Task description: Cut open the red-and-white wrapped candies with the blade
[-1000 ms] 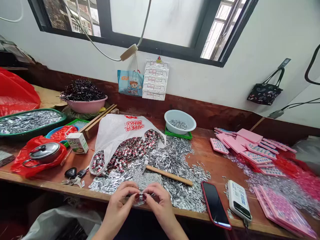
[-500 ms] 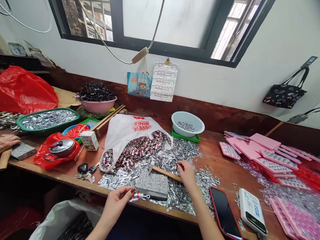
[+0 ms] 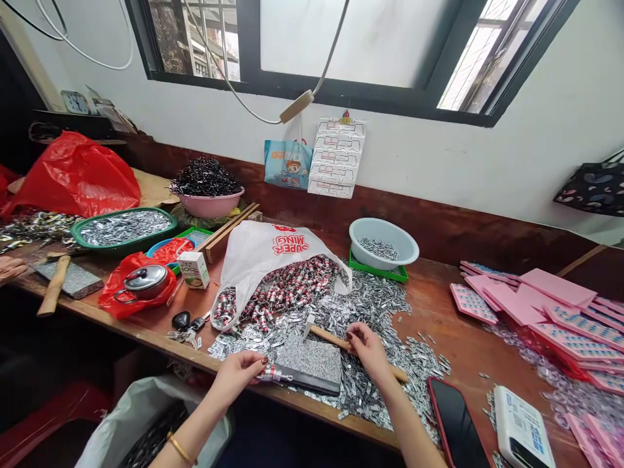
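2 hands apart: left hand (image 3: 240,375) pinches a small cylinder (image 3: 274,374) lying sideways; right hand (image 3: 366,344) grips the hammer handle (image 3: 336,341) beyond the slab (image 3: 312,359).

Bright window daylight, sharp; edges seemingly warped.

Readable text: white plastic bag (image 3: 273,260) on the worktop carries red print "SUPER MING", seen upside down from this side, with a red logo block at its far edge, not legible. Small white-green carton (image 3: 194,270) beside the red bag shows green lettering that looks like "COCO"; not certain. Blue hanging bag (image 3: 287,164) on the wall has orange letters above a cartoon figure, too blurred to read. White cards (image 3: 336,159) hung next to it bear red printed outlines, no legible characters. White power bank (image 3: 524,429) has blue markings, unreadable.
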`<state>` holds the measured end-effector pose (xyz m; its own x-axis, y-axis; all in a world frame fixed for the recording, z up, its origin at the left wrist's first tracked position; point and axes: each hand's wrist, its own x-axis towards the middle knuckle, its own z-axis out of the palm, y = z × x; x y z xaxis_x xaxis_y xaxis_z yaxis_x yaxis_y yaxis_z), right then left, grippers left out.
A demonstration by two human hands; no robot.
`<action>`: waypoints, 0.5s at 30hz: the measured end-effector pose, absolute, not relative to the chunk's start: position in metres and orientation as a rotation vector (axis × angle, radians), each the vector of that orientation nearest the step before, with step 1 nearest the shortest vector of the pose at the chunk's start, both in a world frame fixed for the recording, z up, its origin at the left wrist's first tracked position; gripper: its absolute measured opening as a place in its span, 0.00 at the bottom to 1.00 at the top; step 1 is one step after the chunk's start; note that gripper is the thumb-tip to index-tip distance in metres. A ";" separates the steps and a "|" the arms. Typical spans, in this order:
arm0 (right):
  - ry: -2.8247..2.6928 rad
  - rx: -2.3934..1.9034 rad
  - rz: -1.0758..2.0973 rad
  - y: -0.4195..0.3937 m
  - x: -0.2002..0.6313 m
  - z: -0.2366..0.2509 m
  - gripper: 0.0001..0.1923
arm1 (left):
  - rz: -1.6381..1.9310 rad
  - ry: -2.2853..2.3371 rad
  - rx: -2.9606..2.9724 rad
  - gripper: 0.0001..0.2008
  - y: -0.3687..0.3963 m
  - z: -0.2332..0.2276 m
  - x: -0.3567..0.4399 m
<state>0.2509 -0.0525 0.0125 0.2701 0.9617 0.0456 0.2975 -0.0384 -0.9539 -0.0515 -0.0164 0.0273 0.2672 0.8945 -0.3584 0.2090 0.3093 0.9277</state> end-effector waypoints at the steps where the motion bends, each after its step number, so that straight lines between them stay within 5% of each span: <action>1: -1.187 -1.508 0.904 -0.057 0.239 0.012 0.15 | 0.640 1.246 1.177 0.20 -0.015 0.028 -0.052; 7: -1.115 -1.316 1.257 -0.073 0.159 0.021 0.14 | 0.596 1.246 1.188 0.18 -0.017 0.028 -0.055; 15: -1.805 -1.348 0.619 -0.062 0.115 0.020 0.09 | 0.647 1.220 1.326 0.13 -0.023 0.014 -0.048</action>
<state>0.1146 -0.0622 0.0196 -0.1291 0.9457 0.2983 0.5636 0.3175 -0.7626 -0.0478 -0.0226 0.0142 0.3047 0.9081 -0.2874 0.2718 0.2063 0.9400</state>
